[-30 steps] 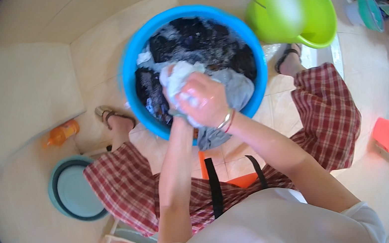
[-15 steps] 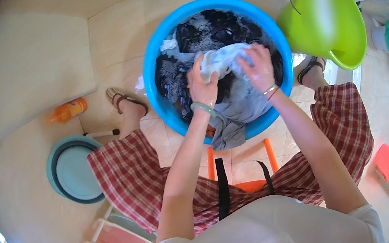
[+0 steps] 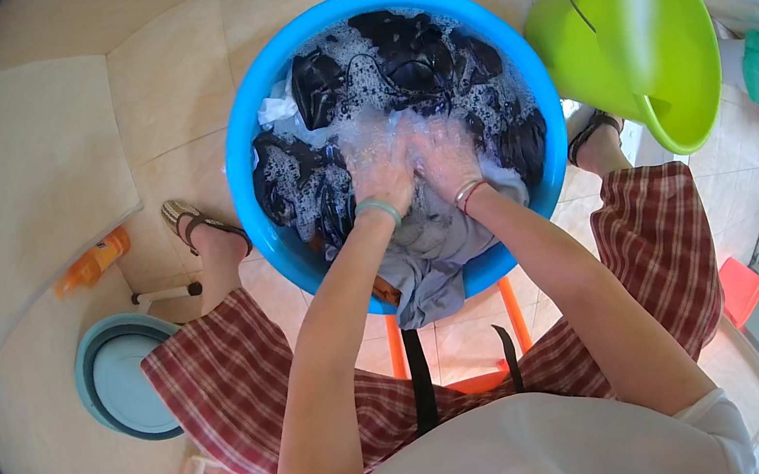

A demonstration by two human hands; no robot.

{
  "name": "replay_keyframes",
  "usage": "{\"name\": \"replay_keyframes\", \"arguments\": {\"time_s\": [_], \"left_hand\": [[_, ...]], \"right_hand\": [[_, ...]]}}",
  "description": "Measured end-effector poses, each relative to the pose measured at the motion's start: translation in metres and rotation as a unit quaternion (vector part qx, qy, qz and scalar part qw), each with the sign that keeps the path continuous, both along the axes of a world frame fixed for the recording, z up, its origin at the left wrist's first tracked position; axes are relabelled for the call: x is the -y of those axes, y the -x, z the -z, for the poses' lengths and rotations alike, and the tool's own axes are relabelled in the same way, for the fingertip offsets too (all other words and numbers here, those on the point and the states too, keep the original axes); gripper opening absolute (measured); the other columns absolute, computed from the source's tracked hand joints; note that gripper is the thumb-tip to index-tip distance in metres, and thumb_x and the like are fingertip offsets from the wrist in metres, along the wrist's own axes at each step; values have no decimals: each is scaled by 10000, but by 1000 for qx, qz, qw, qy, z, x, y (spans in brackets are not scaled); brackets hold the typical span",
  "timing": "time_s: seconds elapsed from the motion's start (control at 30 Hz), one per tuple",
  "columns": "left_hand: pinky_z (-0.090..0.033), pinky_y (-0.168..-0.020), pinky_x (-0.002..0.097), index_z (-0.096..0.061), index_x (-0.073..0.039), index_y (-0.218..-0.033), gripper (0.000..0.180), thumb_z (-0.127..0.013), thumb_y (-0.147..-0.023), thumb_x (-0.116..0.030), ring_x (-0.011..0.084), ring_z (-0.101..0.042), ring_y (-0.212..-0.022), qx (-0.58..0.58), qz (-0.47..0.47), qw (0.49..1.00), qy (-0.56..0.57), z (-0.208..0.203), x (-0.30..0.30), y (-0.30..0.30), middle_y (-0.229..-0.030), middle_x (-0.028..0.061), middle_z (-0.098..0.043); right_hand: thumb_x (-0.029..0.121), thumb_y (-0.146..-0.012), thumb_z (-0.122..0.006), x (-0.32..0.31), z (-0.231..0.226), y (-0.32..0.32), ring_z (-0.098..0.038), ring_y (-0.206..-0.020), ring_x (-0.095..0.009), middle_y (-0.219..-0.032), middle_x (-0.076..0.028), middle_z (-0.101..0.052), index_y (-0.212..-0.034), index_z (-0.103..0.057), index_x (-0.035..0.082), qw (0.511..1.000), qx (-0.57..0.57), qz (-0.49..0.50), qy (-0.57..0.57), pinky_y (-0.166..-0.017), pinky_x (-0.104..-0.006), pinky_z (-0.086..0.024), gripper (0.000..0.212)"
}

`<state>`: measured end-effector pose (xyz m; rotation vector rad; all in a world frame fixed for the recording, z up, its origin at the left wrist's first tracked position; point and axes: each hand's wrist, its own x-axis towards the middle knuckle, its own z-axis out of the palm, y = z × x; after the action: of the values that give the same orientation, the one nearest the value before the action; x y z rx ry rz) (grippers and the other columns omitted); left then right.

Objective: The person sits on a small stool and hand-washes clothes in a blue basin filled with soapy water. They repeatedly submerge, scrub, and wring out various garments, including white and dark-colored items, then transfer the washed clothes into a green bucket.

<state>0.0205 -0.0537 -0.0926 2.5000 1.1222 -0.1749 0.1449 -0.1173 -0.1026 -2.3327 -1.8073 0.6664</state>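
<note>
A blue round basin [image 3: 243,164] in front of me holds soapy water and soaking laundry. Both hands are pushed down side by side in its middle, in the suds. My left hand [image 3: 377,171], above a pale green bangle, and my right hand [image 3: 444,157], above a metal bracelet, have fingers blurred by water and motion. Whatever lies under them is hidden. Shiny black clothes [image 3: 411,51] float at the far side. A grey garment [image 3: 429,274] lies below my wrists and drapes over the near rim. At the left sits a small white cloth [image 3: 277,109].
A lime green bucket [image 3: 566,42] leans over at the right. On the left are an orange bottle [image 3: 94,261] and a grey-blue basin [image 3: 88,388]. Orange stool legs [image 3: 515,313] show between my knees. A coral-coloured object [image 3: 741,291] stands at the far right.
The white cloth that was between my hands above the water is no longer visible. Both hands have gone down into the suds and closer together. The view has shifted slightly.
</note>
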Motion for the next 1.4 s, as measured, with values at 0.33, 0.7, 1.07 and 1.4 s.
{"name": "replay_keyframes", "arguments": {"time_s": [0.33,0.7,1.07,1.4], "left_hand": [[-345,-1056,425,-629,-90,-1191,416,-428,-913,-325,331,-513,-1206,-187,57,965,174,32,-45,-27,-1233,192,-587],[-344,-1058,425,-485,-135,-1330,489,-617,-864,-200,359,-368,-1320,186,-112,972,88,-19,44,28,-1487,160,-324],[-438,-909,567,-489,-193,-1300,674,-548,-817,-659,259,-436,-1256,478,-527,372,596,-148,59,6,-1361,64,-465],[-464,-965,434,-606,-33,-1133,321,-472,-943,-254,276,-595,-1085,593,-345,250,683,-141,40,-1,-1159,129,-630]], "right_hand": [[410,-873,-491,-13,46,-22,-584,-1057,-378,-1147,-239,-606,-1176,-575,-10,945,-151,82,278,-925,-440,-444,525],[-75,-563,-705,46,-36,0,-516,-972,-340,-1017,-128,-584,-927,-652,112,947,-170,155,-224,-867,-402,-440,412],[-69,-619,-679,61,-230,9,-549,-951,-291,-965,-99,-609,-816,-663,65,886,-281,64,-364,-830,-345,-464,239],[-71,-648,-691,66,-310,8,-557,-981,-203,-1036,-92,-559,-965,-607,26,827,-425,68,-362,-873,-293,-438,341]]}}
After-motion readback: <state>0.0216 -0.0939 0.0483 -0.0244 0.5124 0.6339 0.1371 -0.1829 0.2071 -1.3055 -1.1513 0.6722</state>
